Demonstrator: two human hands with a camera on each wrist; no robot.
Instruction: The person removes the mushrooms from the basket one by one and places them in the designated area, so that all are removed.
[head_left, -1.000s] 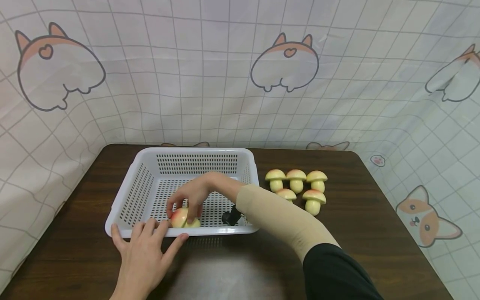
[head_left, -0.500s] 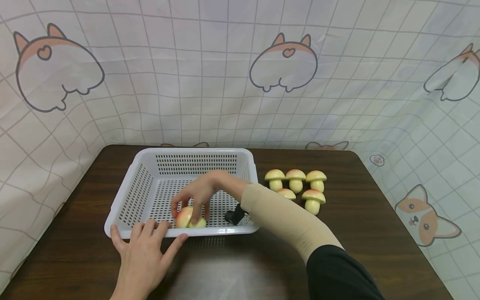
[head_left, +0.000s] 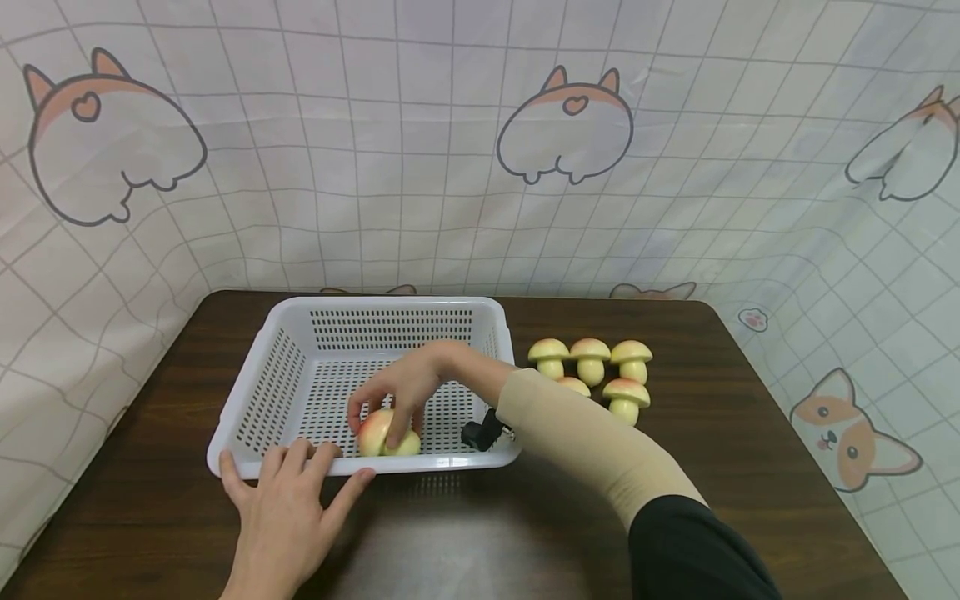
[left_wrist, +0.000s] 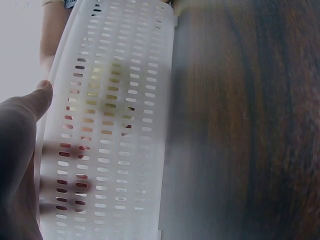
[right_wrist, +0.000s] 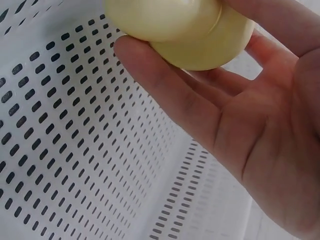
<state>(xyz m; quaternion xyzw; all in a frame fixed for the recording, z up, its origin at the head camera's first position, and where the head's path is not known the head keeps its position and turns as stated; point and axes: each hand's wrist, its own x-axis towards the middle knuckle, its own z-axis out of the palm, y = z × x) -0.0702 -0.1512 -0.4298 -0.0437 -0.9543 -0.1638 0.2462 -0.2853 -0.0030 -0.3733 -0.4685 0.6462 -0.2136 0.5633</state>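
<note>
My right hand (head_left: pixel 411 385) reaches into a white perforated plastic basket (head_left: pixel 457 462) and grips a toy mushroom (head_left: pixel 372 432) low by the front wall. Its cap is pale yellow with a red blush. In the right wrist view the smooth yellow mushroom (right_wrist: pixel 165 22) sits between thumb and fingers. My left hand (head_left: pixel 281 517) holds the basket's front rim at the left. The left wrist view has the thumb (left_wrist: pixel 44 92) at the rim, while finger shadows and the yellow mushroom show through the slotted basket wall (left_wrist: pixel 107 172).
Several more toy mushrooms (head_left: pixel 590 360) lie in two rows on the dark wooden table (head_left: pixel 720 467) to the right of the basket, one partly behind the right sleeve. A black wrist device (head_left: pixel 483 431) hangs under the right wrist. A patterned cloth (head_left: pixel 435 167) hangs behind the table.
My right hand has slid the mushroom rightward along the basket's front wall, a little less in the last half second. My left hand stays at the rim.
</note>
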